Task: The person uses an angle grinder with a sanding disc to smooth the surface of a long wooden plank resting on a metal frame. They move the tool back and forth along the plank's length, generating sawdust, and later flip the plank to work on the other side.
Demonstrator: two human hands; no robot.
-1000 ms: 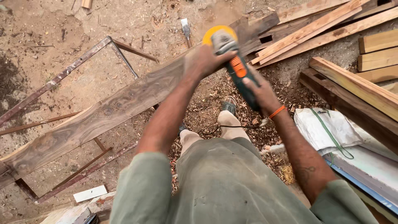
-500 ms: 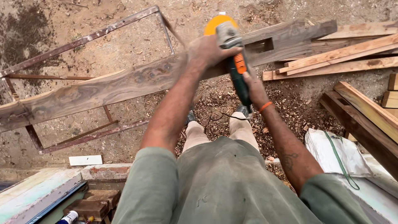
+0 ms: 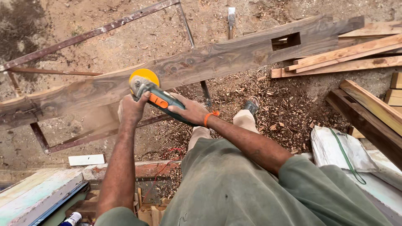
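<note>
1. Left hand [image 3: 132,109]: closed around the head of the grinder [image 3: 161,98].
2. Right hand [image 3: 190,111]: gripping the grinder's body.
3. Grinder: yellow disc against the long dark plank [image 3: 217,62], which lies on a metal frame [image 3: 83,35].

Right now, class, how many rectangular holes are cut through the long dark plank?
1: a rectangular hole near the right end of the long dark plank, far from the sander. Any others may be hidden.
</note>
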